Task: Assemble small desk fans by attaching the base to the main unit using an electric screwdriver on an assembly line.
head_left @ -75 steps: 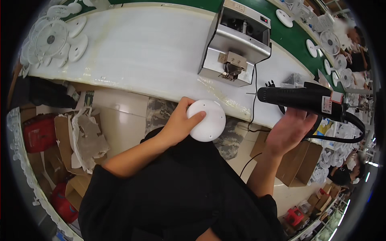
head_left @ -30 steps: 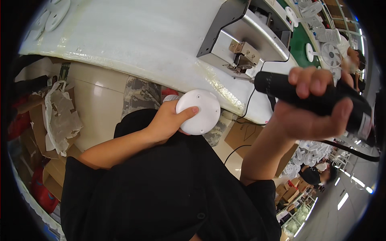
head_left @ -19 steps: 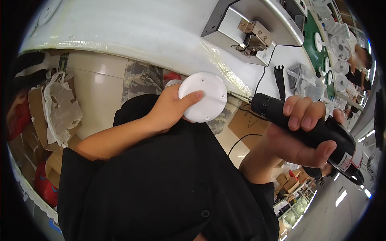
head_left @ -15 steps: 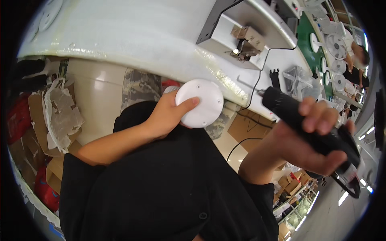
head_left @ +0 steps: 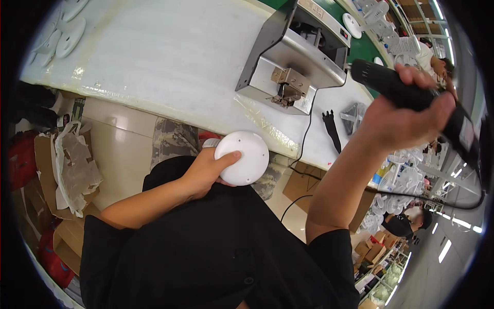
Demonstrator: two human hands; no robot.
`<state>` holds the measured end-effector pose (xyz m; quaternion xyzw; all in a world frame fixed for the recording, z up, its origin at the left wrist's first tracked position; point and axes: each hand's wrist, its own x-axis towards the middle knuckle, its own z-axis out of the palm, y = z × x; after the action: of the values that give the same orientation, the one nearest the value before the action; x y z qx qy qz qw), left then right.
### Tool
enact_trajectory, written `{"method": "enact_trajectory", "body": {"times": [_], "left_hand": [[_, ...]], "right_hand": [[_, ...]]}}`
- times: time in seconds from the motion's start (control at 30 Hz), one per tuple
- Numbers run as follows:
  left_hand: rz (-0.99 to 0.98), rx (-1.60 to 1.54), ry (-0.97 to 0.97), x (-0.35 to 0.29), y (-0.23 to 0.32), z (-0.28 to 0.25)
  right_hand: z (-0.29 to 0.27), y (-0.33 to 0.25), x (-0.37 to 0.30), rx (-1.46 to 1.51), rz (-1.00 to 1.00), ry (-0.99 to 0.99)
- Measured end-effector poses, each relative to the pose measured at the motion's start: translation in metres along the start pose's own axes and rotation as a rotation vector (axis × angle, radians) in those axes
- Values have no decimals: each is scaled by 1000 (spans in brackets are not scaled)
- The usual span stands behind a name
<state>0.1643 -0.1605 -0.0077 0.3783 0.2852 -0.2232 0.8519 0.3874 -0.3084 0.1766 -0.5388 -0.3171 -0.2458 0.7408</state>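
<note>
My left hand (head_left: pixel 202 172) grips a white round plastic base (head_left: pixel 248 169) close to my body, its thumb lying on the flat face. A few small screw holes or screws show near the rim; which they are I cannot tell. Raised at the right, my right hand (head_left: pixel 404 121) is wrapped round a black electric screwdriver (head_left: pixel 383 84), with its tool end toward the far side of the table. That end is near a grey metal screw feeder (head_left: pixel 316 56), though whether they touch is unclear.
The white worktable (head_left: pixel 170 56) has a film-covered front edge. A black cable (head_left: pixel 309 123) runs from the feeder over that edge. Beside it lie a black forked part (head_left: pixel 332 131) and a clear plastic bag (head_left: pixel 353 117). Cardboard boxes (head_left: pixel 72 170) stand on the floor at left. Other people work far right.
My right hand has lifted the screwdriver up and away from the white base, toward the feeder's far end. The left hand keeps its hold. The view has shifted, showing more of the table.
</note>
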Motion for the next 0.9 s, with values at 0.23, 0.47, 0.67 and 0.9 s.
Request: {"method": "enact_trajectory", "body": {"times": [0.23, 0.47, 0.67, 0.9], "left_hand": [[19, 3, -20, -1, 1, -1], [170, 29, 18, -9, -2, -4], [181, 12, 63, -17, 3, -4], [190, 45, 69, -15, 2, -2]], "right_hand": [[-7, -14, 4, 0, -119, 115], [6, -47, -50, 60, 139, -133], [17, -35, -64, 19, 132, -157], [14, -31, -63, 16, 162, -148]]}}
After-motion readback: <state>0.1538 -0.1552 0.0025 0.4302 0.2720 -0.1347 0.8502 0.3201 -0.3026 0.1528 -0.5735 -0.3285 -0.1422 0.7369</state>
